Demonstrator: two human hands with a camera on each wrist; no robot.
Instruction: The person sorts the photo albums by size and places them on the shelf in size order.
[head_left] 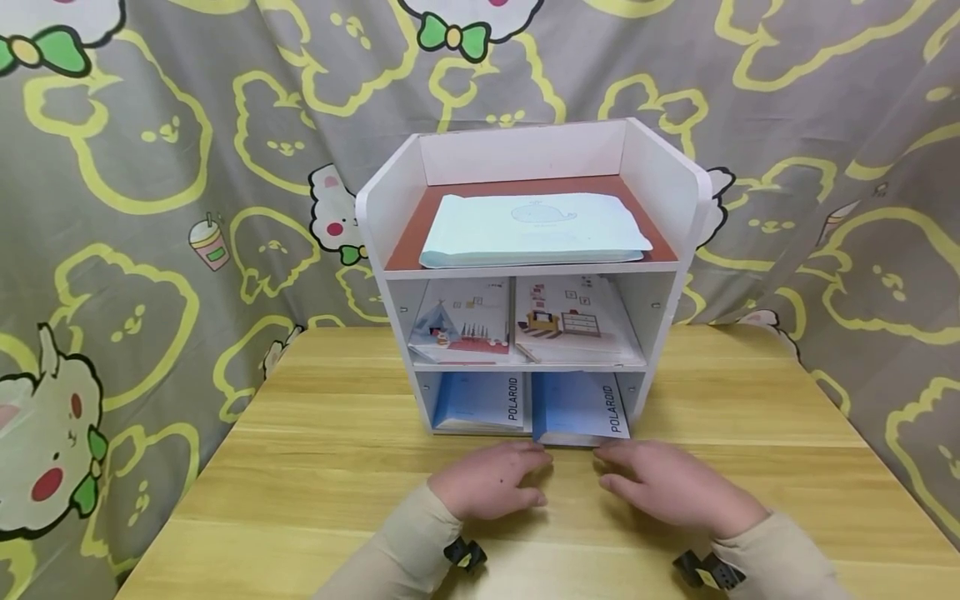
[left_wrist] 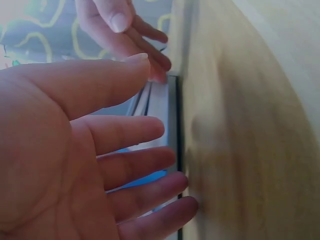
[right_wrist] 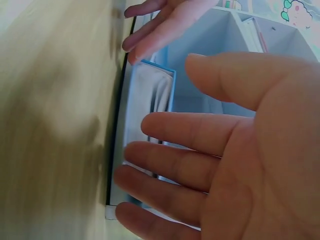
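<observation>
Two blue-and-white POLAROID books (head_left: 480,400) lie side by side on the bottom level of a small white shelf (head_left: 678,208). The right POLAROID book (head_left: 577,408) sticks out a little past the front edge. In front of it, my left hand (head_left: 491,482) hovers low over the table near its left corner, fingers extended and slightly bent. My right hand (head_left: 667,485) is by its right corner, palm facing the left hand. Both wrist views show empty palms with fingers spread: the left hand (left_wrist: 100,145) and the right hand (right_wrist: 215,155). Whether fingertips touch the book is unclear.
Two illustrated books (head_left: 573,321) fill the middle level. On the reddish-brown top level lies a stack of pale whale-print booklets (head_left: 536,229). The shelf stands on a wood-grain table (head_left: 300,475), with a patterned grey curtain (head_left: 247,167) behind and at both sides.
</observation>
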